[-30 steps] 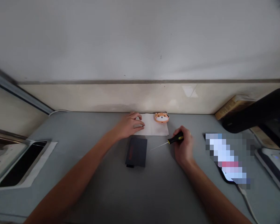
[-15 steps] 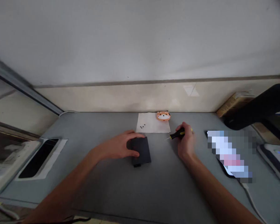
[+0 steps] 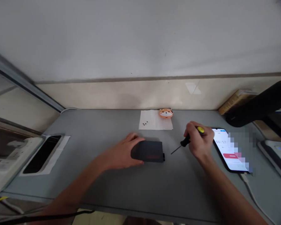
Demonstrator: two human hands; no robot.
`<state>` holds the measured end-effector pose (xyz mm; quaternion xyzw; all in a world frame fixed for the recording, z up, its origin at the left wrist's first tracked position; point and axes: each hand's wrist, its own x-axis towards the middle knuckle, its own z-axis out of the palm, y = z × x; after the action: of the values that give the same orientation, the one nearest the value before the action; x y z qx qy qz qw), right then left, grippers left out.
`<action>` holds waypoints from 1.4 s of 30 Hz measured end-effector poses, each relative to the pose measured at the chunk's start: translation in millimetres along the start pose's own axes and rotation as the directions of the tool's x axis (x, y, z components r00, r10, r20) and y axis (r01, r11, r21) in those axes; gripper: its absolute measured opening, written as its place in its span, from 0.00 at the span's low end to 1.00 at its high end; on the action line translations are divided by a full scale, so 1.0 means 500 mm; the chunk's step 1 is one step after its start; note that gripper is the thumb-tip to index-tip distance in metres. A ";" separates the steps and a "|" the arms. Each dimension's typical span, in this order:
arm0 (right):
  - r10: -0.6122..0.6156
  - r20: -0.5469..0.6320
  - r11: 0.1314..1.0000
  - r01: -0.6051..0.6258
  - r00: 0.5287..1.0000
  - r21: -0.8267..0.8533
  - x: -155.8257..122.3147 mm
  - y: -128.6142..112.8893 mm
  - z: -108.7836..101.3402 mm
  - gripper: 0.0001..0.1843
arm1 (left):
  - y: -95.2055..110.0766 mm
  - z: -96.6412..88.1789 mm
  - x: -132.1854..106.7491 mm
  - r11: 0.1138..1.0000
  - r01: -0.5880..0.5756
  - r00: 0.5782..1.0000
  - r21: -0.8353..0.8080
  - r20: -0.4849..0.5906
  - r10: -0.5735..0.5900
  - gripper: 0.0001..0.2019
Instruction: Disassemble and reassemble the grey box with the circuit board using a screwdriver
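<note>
A person's left hand (image 3: 123,153) now clasps the left end of a small black box (image 3: 151,150) on the grey counter (image 3: 103,190), fingers curled over its top and thumb against the near side. The box has been turned. 1 second ago it lay with its length running away from the person; it now lies crosswise at the middle of the counter, a long face with faint red print toward the camera and a small tab jutting from its right end.

In that second the left hand has come off the white paper sheet (image 3: 158,122) by the wall, where a few tiny dark screws (image 3: 144,123) lie loose beside an orange animal figure (image 3: 166,113).

The right hand (image 3: 200,141) has closed around a black-handled screwdriver (image 3: 184,142) with a yellow cap and has drawn back toward the phone (image 3: 224,147). The tool has tipped up from nearly flat to a steep slant, cap high and the thin blade angled down and left. Its tip sits just beside the box's right end, not touching it. Whether it rests on the counter cannot be told.

With the box swung round and gripped, its right end now faces the blade. The lit phone lies flat just right of the right hand, a cable trailing from its near end.
</note>
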<state>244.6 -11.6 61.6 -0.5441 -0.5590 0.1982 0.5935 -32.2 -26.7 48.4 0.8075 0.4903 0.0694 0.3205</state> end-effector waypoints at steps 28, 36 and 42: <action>-0.507 0.097 0.860 0.511 0.856 -0.017 -0.071 0.002 0.039 0.15 | -0.021 0.048 0.058 0.988 -0.141 0.975 -0.069 -0.182 0.127 0.38; -0.190 -0.126 0.976 0.173 0.974 -0.135 -0.033 0.013 0.008 0.20 | -0.022 0.044 0.052 0.983 -0.181 0.969 -0.042 -0.177 0.171 0.34; -0.182 -0.226 0.982 0.165 0.957 -0.093 -0.032 0.018 0.013 0.18 | -0.021 0.042 0.050 0.980 -0.197 0.966 -0.026 -0.174 0.190 0.34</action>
<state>237.6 -19.8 45.3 -0.5338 -0.5378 0.0591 0.6499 -18.4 -12.0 20.8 0.8354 0.4331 0.1801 0.2864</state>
